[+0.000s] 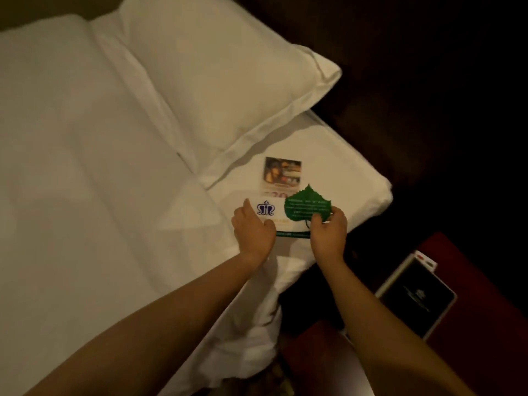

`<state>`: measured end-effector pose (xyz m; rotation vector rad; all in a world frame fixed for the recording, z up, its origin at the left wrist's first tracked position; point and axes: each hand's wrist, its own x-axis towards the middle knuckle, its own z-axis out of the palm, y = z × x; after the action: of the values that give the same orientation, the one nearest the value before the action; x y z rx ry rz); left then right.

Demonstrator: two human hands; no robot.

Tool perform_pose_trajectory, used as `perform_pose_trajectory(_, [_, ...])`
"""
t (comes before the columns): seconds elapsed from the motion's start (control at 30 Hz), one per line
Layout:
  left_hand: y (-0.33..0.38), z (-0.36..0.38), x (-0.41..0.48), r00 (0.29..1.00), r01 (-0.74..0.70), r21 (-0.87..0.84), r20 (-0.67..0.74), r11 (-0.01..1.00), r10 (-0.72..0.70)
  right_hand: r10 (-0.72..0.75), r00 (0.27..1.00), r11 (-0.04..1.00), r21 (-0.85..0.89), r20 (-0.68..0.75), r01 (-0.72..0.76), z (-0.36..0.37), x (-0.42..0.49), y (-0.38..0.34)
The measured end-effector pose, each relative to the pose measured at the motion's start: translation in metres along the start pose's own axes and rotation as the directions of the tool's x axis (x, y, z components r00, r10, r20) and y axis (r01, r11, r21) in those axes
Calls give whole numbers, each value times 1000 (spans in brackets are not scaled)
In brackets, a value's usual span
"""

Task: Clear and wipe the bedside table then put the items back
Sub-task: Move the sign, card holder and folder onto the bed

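Note:
On the white bed's near corner lie paper items. My right hand [328, 231] pinches a green leaf-shaped card [307, 205] at its lower edge, just above the sheet. My left hand [253, 228] rests on a white card with a blue crest logo [267, 211], thumb and fingers on its left part. A photo leaflet [283, 172] lies flat behind both cards. The dark red bedside table [468, 261] is at the lower right, with a black folder or booklet [417, 298] on it.
A white pillow [217, 75] sits at the head of the bed [85, 167]. The bed sheet hangs down at the corner near the table. Dark wall or headboard fills the upper right.

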<state>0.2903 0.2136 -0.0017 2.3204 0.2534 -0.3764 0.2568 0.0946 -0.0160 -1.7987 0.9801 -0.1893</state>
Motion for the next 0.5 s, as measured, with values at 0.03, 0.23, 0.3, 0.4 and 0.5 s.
perform_pose_trajectory(0.03, [-6,-6,2,1000,27,17,-9,999,-27,-2,1000,1000,-7,24,2,7,-2,-2])
perform_pose_trajectory(0.23, [-63,-69,41,973,201,91,-132,975,-188,-40,959,998,-33,281,51,96,-23,-28])
perform_pose_trajectory(0.3, [-75,-82,52,964,241,110,-143,964,-225,-31,944,997,-52,328,51,118,-27,-33])
perform_pose_trajectory(0.4, [-89,-94,63,956,275,129,-142,953,-256,-24,931,993,-99,365,65,141,-32,-34])
perform_pose_trajectory(0.5, [-97,-98,66,959,269,154,-132,951,-250,-4,924,984,-162,384,71,153,-31,-31])
